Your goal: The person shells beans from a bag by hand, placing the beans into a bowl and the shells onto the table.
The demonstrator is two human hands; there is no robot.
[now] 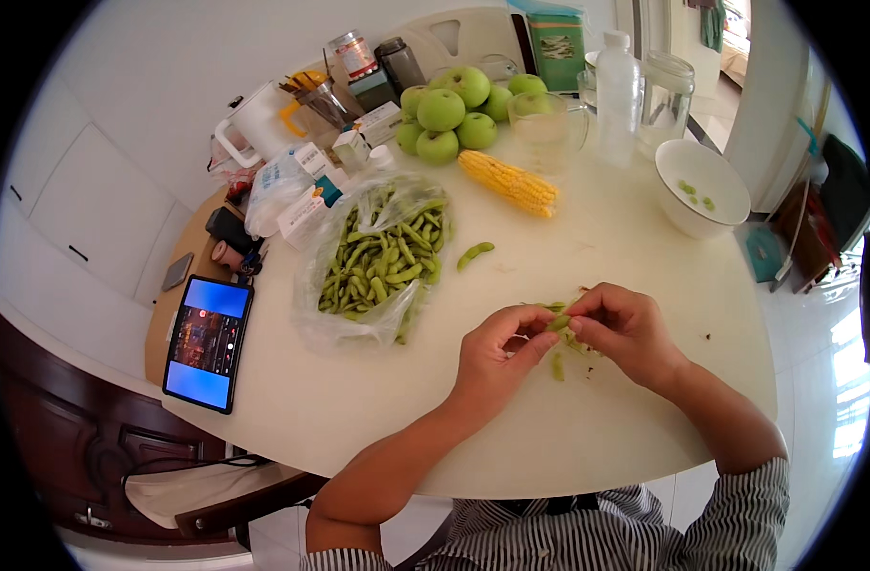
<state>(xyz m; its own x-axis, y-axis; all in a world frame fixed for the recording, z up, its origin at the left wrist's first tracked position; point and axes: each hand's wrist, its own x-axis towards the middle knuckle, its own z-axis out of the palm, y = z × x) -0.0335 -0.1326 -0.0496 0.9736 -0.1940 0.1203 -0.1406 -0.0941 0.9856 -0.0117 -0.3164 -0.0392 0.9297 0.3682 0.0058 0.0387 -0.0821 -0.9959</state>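
Between the fingertips of both hands is a green soybean pod [558,323]. My left hand [505,347] pinches its left end, while my right hand [624,330] grips the right end with thumb and forefinger. Empty-looking pod shells [558,366] and bits of debris lie on the table under the hands, partly hidden by them. An open clear plastic bag [313,285] to the left is full of green pods [381,268]. One loose pod [476,255] rests beside the bag. At the right, a white bowl [703,189] contains several shelled beans [694,193].
The pale table [378,421] also bears an ear of yellow corn [510,183], green apples [449,110], a glass cup [538,132], a plastic bottle [615,93] and a glass jar [668,93]. A tablet [208,344] with its screen lit lies at the left edge, near a white kettle [260,121].
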